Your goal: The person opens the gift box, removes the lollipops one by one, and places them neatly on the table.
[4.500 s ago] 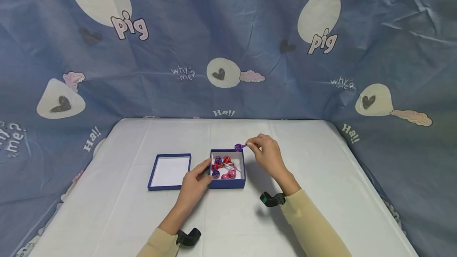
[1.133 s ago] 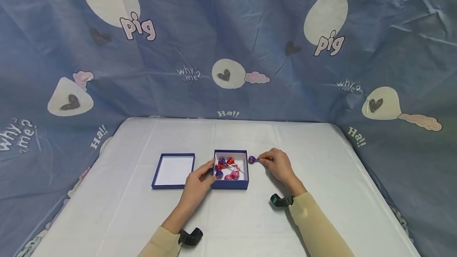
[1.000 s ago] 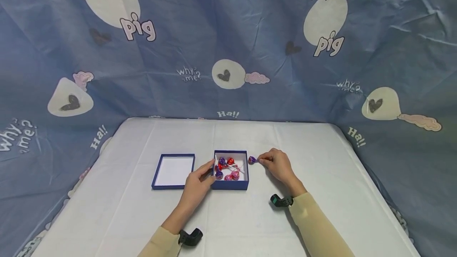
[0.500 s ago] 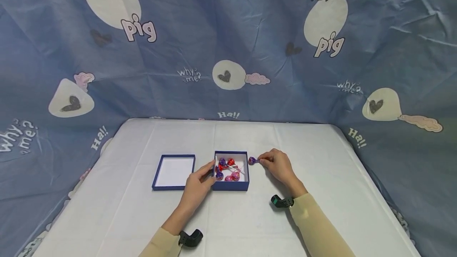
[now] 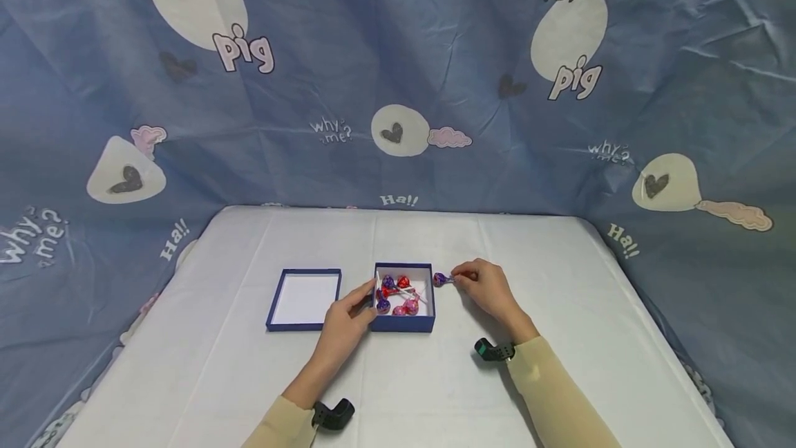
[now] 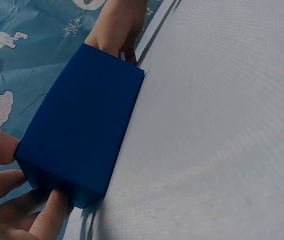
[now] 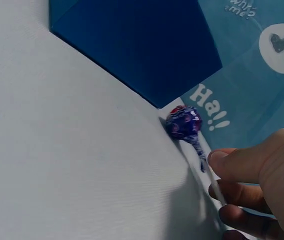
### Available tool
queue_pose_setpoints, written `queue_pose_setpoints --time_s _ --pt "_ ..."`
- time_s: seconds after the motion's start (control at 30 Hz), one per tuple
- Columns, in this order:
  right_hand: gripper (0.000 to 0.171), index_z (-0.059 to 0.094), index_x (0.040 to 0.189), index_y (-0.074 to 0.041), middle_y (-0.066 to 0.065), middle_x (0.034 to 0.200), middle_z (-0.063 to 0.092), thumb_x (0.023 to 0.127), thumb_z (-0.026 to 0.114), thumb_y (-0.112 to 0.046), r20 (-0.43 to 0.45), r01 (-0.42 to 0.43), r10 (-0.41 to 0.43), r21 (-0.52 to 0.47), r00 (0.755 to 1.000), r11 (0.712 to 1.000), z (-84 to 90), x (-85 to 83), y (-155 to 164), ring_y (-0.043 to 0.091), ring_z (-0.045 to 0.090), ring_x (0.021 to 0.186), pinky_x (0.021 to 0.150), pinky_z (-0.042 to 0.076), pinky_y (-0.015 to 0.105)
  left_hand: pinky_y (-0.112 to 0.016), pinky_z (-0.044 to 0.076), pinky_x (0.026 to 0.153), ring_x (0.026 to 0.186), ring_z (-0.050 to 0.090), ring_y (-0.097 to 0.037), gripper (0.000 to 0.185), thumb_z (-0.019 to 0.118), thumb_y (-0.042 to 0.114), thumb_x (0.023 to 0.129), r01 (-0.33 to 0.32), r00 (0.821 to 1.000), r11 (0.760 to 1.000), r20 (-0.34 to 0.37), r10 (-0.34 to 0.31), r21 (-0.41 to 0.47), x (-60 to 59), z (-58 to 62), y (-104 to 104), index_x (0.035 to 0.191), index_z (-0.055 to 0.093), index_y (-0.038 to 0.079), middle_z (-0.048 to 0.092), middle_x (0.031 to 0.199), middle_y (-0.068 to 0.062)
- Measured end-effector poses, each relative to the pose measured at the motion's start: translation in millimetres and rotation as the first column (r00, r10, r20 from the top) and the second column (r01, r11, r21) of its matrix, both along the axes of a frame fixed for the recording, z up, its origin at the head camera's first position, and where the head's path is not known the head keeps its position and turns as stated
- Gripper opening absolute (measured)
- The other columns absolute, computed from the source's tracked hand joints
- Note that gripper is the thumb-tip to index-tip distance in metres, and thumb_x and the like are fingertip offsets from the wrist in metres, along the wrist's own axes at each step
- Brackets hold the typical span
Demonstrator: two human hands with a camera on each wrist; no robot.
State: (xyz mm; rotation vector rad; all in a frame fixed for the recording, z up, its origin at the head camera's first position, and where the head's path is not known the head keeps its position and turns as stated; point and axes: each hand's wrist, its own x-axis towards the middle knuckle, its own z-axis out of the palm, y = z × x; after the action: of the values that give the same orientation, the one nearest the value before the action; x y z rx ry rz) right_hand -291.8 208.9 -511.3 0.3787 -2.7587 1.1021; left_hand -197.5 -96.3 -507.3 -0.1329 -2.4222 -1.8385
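Near the middle of the white table (image 5: pixel 560 365), just right of the blue box (image 5: pixel 404 323), the right hand (image 5: pixel 488 289) lies low over the cloth with its wrist angled back toward the near right corner. Its thumb and forefinger are curled in and pinch the white stick of a purple lollipop (image 5: pixel 440 279); in the right wrist view the wrapped head (image 7: pixel 183 122) rests on the cloth just beside the box's outer wall, while the fingertips (image 7: pixel 232 162) close on the stick behind it. The other fingers are folded under.

The left hand (image 5: pixel 344 323) reaches in from the near edge, its forearm slanting up to the box's near left corner. Thumb and fingers are curled round that corner and grip it; the left wrist view shows fingers (image 6: pixel 47 225) under and beside the dark blue wall (image 6: pixel 82 130).

Inside the box lie red, pink and purple lollipops (image 5: pixel 398 296) with crossed white sticks. The box lid (image 5: pixel 305 290) sits open side up just left of the box, near the left hand.

Compared with 4.5 seconds ago, the purple lollipop has come down from above the box's far right corner to the table beside the box. Over the last second both hands have kept their places and holds.
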Motion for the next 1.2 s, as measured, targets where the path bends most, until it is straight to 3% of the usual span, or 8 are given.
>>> queue_pose_setpoints --time_s 0.53,0.83,1.2 --pt "0.019 0.078 0.109 -0.016 -0.001 0.091 0.07 0.091 0.073 -0.012 -0.093 0.002 -0.004 -0.026 0.996 1.0 23.6 13.0 -5.7 0.02 0.063 0.085 0.071 0.049 0.037 -0.035 0.04 0.109 0.139 0.045 -0.027 0.054 0.066 0.002 0.09 0.0 1.0 1.0 0.018 0.0 -0.001 6.5 -0.3 -3.0 0.143 0.058 0.011 0.051 0.149 -0.008" --pt "0.02 0.077 0.111 -0.016 -0.001 0.093 0.072 0.091 0.074 -0.014 -0.159 -0.021 0.018 -0.021 0.987 1.0 43.1 10.0 -15.2 0.02 0.064 0.083 0.069 0.051 0.038 -0.033 0.042 0.108 0.138 0.047 -0.026 0.054 0.066 0.004 0.09 0.005 1.0 1.0 -0.005 -0.005 0.0 1.8 0.1 -1.0 0.143 0.059 0.015 0.052 0.148 -0.006" --pt "0.019 0.077 0.109 -0.017 -0.004 0.09 0.07 0.091 0.075 -0.016 -0.14 -0.07 0.064 -0.038 0.988 0.997 67.2 8.0 -39.8 0.015 0.06 0.075 0.058 0.048 0.033 -0.032 0.042 0.107 0.136 0.048 -0.026 0.053 0.067 0.002 0.09 -0.001 1.0 1.0 -0.007 0.001 0.026 0.0 0.8 -0.1 0.141 0.06 0.016 0.052 0.147 -0.008"
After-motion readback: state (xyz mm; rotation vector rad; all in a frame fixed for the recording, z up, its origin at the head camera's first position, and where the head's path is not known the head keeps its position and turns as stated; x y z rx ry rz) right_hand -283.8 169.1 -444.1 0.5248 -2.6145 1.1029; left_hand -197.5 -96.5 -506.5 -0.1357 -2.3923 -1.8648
